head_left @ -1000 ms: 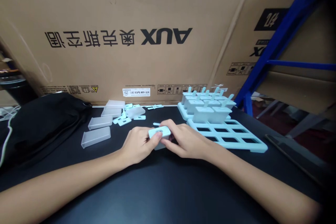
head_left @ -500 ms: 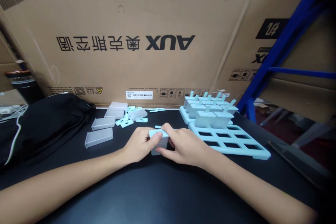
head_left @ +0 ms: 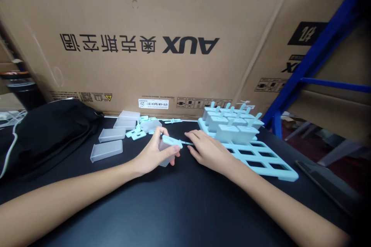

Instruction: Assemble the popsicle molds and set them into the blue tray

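My left hand point(head_left: 153, 150) is closed around a translucent ice-pop mould point(head_left: 165, 155), its light-blue lid point(head_left: 172, 141) facing up and tilted towards the right. Just right of the lid, my right hand point(head_left: 207, 148) is low over the black table, thumb and fingers apart. A thin light-blue stick point(head_left: 187, 143) lies between those fingertips; whether they touch it I cannot tell. Further left are several translucent moulds point(head_left: 106, 150), lying on their sides. Beside them is a loose pile of light-blue lids and sticks point(head_left: 137, 135).
At right, several lidded moulds with upright sticks point(head_left: 227, 133) stand in light-blue racks point(head_left: 285, 175). A black cloth bag point(head_left: 55, 139) and a dark jar point(head_left: 24, 88) are at left. A large cardboard box point(head_left: 145, 73) walls off the back; a blue metal frame point(head_left: 292, 88) rises at right.
My right hand has let go of the lidded mould and moved right, to the thin stick. The mould has stayed in my left hand and tilted. The view has shifted slightly.
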Demonstrator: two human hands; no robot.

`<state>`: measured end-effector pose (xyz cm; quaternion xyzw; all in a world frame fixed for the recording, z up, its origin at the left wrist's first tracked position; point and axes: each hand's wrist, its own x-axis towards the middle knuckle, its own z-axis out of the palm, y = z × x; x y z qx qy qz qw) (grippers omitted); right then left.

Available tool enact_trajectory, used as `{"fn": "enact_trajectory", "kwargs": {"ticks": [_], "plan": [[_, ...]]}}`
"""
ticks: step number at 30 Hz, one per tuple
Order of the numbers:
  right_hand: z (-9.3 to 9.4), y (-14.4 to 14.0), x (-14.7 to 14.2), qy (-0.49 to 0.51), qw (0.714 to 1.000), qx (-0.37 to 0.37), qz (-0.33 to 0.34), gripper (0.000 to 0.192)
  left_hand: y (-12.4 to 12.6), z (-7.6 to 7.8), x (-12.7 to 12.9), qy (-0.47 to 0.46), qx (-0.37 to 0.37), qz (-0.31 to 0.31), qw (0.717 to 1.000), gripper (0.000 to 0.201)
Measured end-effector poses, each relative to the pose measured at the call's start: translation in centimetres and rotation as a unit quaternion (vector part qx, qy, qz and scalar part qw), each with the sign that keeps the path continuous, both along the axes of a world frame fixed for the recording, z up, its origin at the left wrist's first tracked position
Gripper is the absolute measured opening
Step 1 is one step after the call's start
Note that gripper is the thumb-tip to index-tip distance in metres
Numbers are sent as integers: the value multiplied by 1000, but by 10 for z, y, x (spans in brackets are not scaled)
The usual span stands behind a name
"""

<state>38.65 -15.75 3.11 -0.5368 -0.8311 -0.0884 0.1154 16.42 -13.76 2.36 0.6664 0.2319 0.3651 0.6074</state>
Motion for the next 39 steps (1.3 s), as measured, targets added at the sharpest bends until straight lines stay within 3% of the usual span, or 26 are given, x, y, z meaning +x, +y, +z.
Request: {"fn": "enact_trajectory", "kwargs": {"ticks": [4, 11, 16, 21, 25, 29, 32, 39], "plan": [[-6, 7, 0, 0, 999, -33, 16, 28, 1, -1, 0, 4, 23, -2, 1000, 39], [2, -3, -2, 73, 993, -94, -14, 18, 0, -3, 1, 21, 41, 30, 998, 31], [15, -13, -6, 128, 975, -180, -19, 8, -4, -3, -1, 40, 52, -22, 998, 29], [37, -19, -9, 306, 924, -226, -31, 14, -9, -3, -4, 54, 80, -108, 989, 28], [51, -23, -7, 466, 853, -236, 7, 16, -9, -3, -3, 50, 100, -114, 987, 24], [50, -25, -9, 565, 801, -186, 67, 18, -6, -3, -2, 104, 133, -116, 979, 22], [43, -25, -15, 582, 789, -172, 99, 23, -5, -1, -2, 134, 176, -120, 968, 23], [37, -25, -27, 560, 801, -190, 95, 29, -3, -1, 0, 143, 219, -121, 958, 25]]}}
